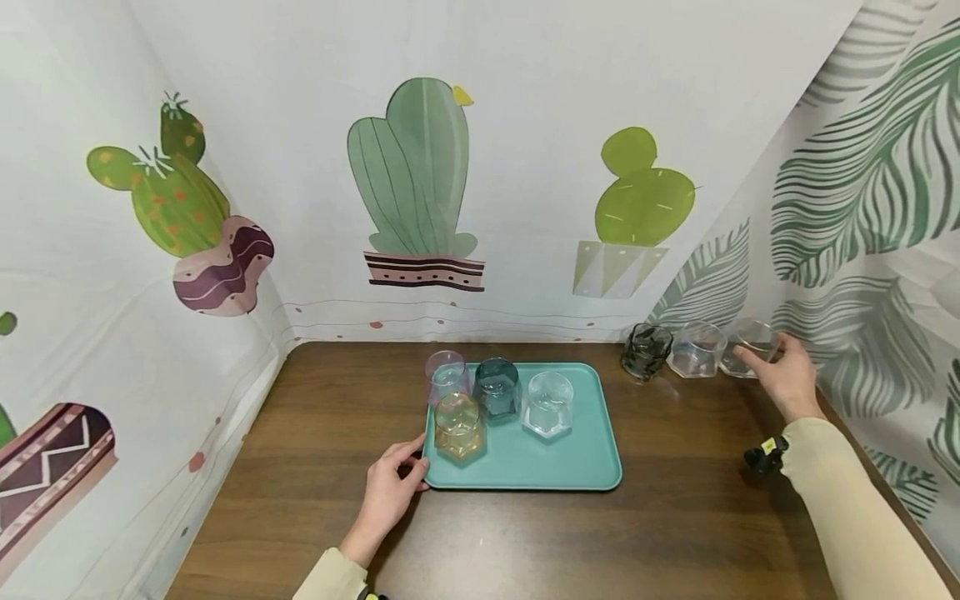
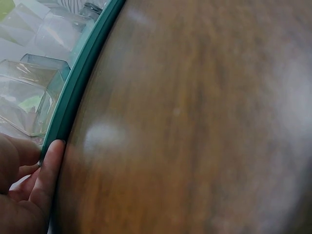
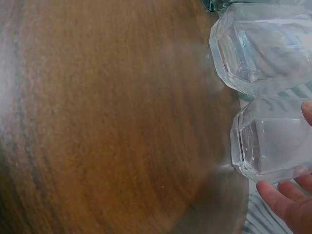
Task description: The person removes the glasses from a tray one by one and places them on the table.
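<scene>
Grasping the rightmost clear glass [image 1: 752, 332] with the right hand [image 1: 791, 385], placing it between thumb and fingers, with the thumb across the near-left wall and the fingers at the right. Showing its faceted base clear of the fingertips in the right wrist view. Standing at the right rear of the wooden table [image 1: 525, 546], just beside a second clear glass [image 1: 697, 350] and, further left, a dark grey glass [image 1: 647, 352]. Pinching the teal tray [image 1: 588, 450] by its left rim near the front corner with the left hand [image 1: 390, 485], thumb inside, fingers outside. Grouping toward the tray's left: a pink-violet glass [image 1: 444, 375] at the back corner, an amber glass [image 1: 459, 427] before it, a blue-grey glass [image 1: 497, 387] beside. Standing right of these, on the tray: another clear glass [image 1: 548, 404]. Bearing a yellow label, its marks too small to read: the black wrist device [image 1: 762, 457] at the right cuff.
</scene>
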`<action>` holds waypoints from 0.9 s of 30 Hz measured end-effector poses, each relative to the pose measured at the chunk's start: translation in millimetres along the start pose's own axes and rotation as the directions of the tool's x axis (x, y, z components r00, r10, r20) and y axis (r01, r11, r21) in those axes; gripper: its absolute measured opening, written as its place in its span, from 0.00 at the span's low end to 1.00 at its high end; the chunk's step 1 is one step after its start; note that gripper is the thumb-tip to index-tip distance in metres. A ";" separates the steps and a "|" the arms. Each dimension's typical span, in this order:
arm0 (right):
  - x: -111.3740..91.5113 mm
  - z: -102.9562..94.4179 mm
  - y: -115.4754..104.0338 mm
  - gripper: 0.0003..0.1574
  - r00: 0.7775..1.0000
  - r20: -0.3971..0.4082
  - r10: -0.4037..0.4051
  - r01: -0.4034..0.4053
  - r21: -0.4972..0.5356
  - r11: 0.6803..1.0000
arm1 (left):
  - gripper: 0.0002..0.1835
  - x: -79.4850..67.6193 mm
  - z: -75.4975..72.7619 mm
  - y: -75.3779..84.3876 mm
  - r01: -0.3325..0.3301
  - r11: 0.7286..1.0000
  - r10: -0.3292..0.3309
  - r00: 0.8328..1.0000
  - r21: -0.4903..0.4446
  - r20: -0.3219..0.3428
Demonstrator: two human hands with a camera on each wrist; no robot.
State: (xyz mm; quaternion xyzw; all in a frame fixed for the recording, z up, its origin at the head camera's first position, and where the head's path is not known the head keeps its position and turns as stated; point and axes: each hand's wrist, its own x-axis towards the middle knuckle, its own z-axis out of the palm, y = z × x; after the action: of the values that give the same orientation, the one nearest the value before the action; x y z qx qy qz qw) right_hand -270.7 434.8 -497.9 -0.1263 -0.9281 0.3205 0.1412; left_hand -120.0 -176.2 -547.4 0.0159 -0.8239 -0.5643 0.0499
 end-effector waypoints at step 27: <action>-28.3 -10.6 -8.1 0.42 0.997 -0.074 -0.029 0.032 0.042 0.999 | 0.23 0.6 -1.4 -1.2 0.002 1.000 -0.002 1.000 0.007 0.001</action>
State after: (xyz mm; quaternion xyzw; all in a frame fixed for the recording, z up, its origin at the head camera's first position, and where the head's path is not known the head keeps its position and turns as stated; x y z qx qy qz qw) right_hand -241.9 425.4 -489.9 -0.1206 -0.9170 0.3333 0.1829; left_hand -120.5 -178.0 -547.9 0.0167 -0.8259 -0.5615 0.0489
